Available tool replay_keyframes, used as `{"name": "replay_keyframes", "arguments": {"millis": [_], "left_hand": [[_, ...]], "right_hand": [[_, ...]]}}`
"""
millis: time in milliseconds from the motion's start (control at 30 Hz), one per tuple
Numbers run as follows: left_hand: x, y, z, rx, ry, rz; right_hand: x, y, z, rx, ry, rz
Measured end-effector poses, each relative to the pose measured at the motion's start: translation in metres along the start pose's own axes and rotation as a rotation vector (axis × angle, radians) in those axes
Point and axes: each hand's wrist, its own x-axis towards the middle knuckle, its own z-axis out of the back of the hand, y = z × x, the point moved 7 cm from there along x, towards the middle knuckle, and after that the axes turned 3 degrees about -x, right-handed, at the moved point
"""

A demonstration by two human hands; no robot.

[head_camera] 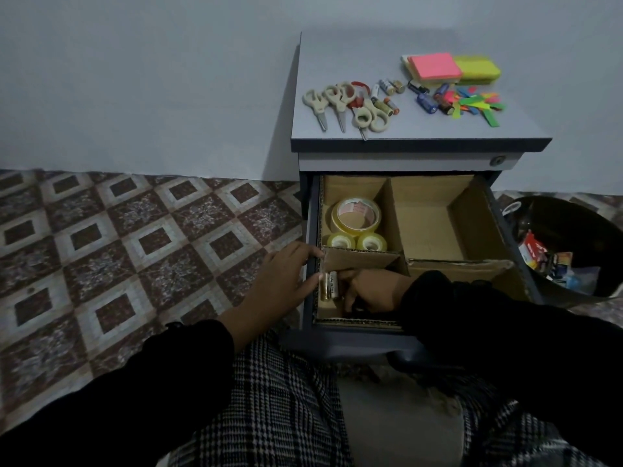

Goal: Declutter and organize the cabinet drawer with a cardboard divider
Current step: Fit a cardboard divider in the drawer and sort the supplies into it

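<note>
Drawer is pulled open, cardboard divider seated in it. Back-left cell holds three tape rolls; back-right cell looks bare.

Front-left cell: two AA batteries lying side by side against the left wall. Left hand rests on the drawer's left edge, fingers straight, tips touching the divider wall and the batteries, not gripping anything. Right hand is down inside the same cell with fingers curled just beside the batteries; can't tell whether it grips anything, its fingertips are hidden.

Handling, my read: batteries are small, rigid, dense, smooth cylinders, so they roll and slip. Pinch across the barrel mid-length, or scoop several, and lay them parallel to a wall so they don't wander. Divider is light corrugated board and will flex or lift if pushed; brace it at the top edge.

Still on the cabinet top: scissors, loose batteries, sticky notes, coloured tabs. Trash bin at right.
</note>
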Motion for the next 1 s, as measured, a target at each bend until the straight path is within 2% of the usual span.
{"name": "replay_keyframes", "arguments": {"millis": [100,233,367,533,700,867,1000], "left_hand": [[-0.001,-0.002,0.001,0.003,0.007,0.015],[0.000,-0.004,0.002,0.009,0.017,0.037],[0.005,-0.008,0.007,0.015,0.004,0.027],[0.035,-0.017,0.015,0.047,0.006,0.016],[0.077,-0.037,0.027,0.112,-0.038,-0.044],[0.133,-0.054,0.047,0.127,-0.042,-0.027],[0.179,-0.066,0.063,0.209,-0.089,-0.036]], "right_hand": [[-0.003,0.001,0.005,0.122,-0.001,-0.010],[-0.010,-0.003,0.020,0.332,-0.098,-0.060],[-0.033,-0.006,0.035,0.621,-0.124,-0.074],[-0.060,-0.025,0.069,0.745,-0.237,-0.091],[-0.081,-0.057,0.121,0.733,-0.361,-0.129],[-0.099,-0.094,0.178,0.672,-0.437,-0.199],[-0.106,-0.126,0.219,0.531,-0.515,-0.260]]}}
